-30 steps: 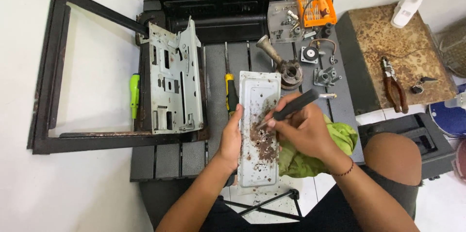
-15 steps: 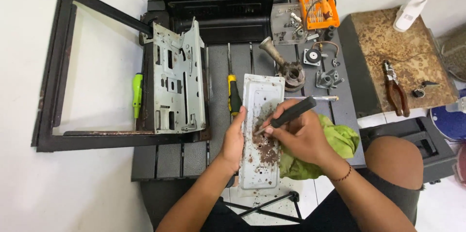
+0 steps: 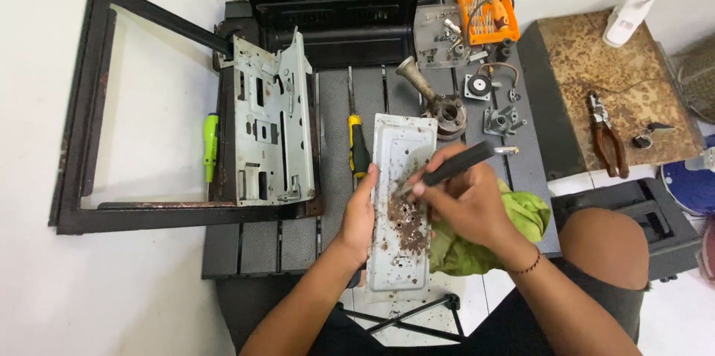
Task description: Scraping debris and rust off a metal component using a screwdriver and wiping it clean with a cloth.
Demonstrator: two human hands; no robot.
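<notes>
Two hands, left fingers gripping plate edge, right fingers pinching scraper

A dark slatted workbench is carrying everything. A pale metal plate speckled with rust flakes is lying on it, right under the gripping hands, with a green cloth bunching just right of the grip. A yellow-and-black screwdriver is resting just left of the grip, and further left a grey perforated metal chassis is sitting on the slats, with a black frame beyond it overhanging the edge. Beyond the grip, a rusty funnel-shaped part and small metal brackets are lying, and an orange bit case is sitting at the far edge.
</notes>
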